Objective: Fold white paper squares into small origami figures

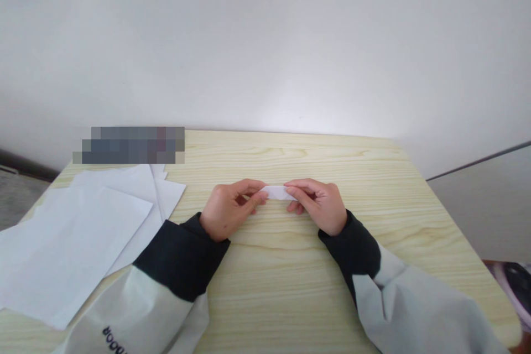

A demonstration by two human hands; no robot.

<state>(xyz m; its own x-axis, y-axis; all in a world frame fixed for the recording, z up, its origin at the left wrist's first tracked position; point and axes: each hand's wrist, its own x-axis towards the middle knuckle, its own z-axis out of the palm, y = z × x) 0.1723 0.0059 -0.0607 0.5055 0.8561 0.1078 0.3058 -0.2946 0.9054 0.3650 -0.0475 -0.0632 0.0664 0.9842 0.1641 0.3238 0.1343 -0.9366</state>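
A small strip of folded white paper [277, 193] is held level between both hands over the middle of the table. My left hand [236, 204] is closed, its thumb and fingers pinching the strip's left end. At the other end, my right hand [317, 202] pinches the paper the same way, thumb in front. Only the middle of the strip shows; the fingertips cover its two ends. A slanting fold line is faintly visible on it.
Loose white sheets [78, 243] lie overlapping on the left of the wood-grain table [265, 298]. Behind them a blurred-out dark object [133, 145] sits near the back edge. A white wall [265, 44] rises behind the table. Something dark and round [518, 285] is partly visible at the lower right.
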